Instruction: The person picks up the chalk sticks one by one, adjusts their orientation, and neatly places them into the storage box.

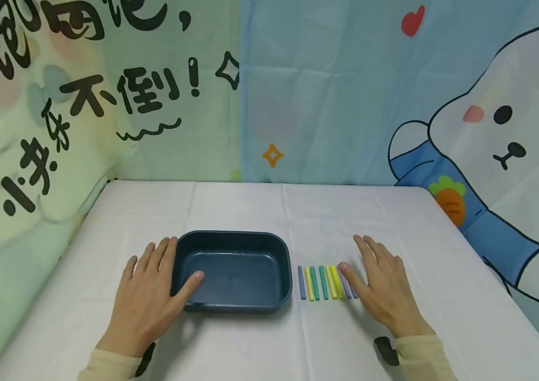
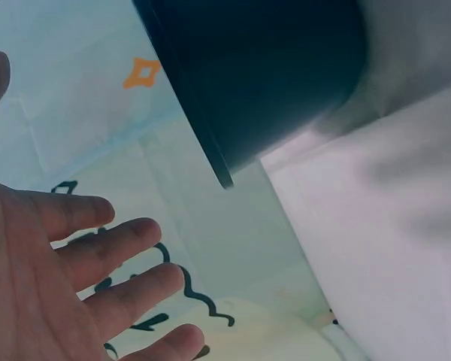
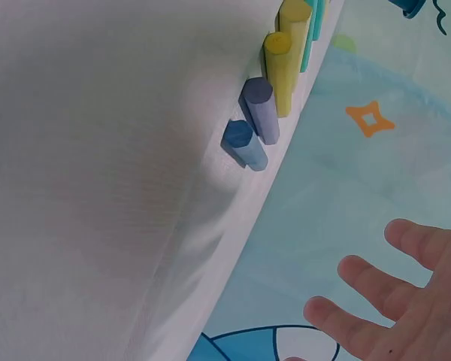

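A dark blue rectangular tray [image 1: 231,280] stands with nothing in it near the middle of the table. To its right, chalk sticks lie side by side in a row: a blue chalk [image 1: 301,283], green chalks [image 1: 315,283], yellow chalks [image 1: 334,283] and purple ones. My left hand [image 1: 147,301] is at the tray's left side with straight fingers; the left wrist view shows those fingers [image 2: 120,248] apart from its wall. Over the row's right end hovers my right hand [image 1: 385,291], fingers spread, holding nothing. Its thumb covers part of the purple chalks in the head view.
A white cloth covers the table [image 1: 240,206]. Behind it hangs a printed curtain [image 1: 321,106] with a cartoon animal on the right and writing on the left. A black strap [image 1: 386,350] shows at the right wrist.
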`<move>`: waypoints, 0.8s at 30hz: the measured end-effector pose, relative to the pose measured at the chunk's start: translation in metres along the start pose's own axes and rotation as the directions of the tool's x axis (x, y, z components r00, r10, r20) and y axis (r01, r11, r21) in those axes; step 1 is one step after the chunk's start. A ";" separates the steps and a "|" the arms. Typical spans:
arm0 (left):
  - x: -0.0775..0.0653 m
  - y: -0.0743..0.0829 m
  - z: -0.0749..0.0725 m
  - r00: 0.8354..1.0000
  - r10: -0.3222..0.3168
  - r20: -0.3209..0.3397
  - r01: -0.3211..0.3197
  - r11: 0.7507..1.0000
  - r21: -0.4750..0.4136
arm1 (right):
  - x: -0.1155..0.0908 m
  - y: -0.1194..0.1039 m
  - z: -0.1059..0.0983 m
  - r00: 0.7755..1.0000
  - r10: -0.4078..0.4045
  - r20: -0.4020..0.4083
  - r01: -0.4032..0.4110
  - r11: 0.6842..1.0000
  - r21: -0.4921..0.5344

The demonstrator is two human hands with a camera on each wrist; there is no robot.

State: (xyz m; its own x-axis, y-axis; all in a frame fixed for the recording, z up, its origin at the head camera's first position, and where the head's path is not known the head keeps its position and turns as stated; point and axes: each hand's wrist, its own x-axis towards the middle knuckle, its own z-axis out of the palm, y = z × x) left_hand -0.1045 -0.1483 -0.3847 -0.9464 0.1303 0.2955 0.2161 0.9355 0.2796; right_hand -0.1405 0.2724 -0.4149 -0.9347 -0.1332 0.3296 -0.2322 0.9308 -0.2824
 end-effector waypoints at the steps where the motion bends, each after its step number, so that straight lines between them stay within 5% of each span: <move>1: -0.001 0.000 0.000 1.000 -0.001 -0.001 0.001 1.000 -0.001 | 0.000 0.000 0.000 1.000 0.000 -0.002 0.000 1.000 -0.004; 24: -0.018 -0.012 0.020 0.997 -0.010 0.078 0.011 1.000 -0.022 | -0.002 0.011 -0.005 1.000 -0.005 0.015 0.004 1.000 0.024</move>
State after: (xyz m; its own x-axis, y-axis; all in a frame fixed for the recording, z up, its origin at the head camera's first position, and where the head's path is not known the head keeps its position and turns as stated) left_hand -0.0948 -0.1557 -0.4118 -0.9642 0.1466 0.2209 0.2106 0.9295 0.3027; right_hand -0.1394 0.2847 -0.4144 -0.9376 -0.1428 0.3170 -0.2426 0.9218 -0.3024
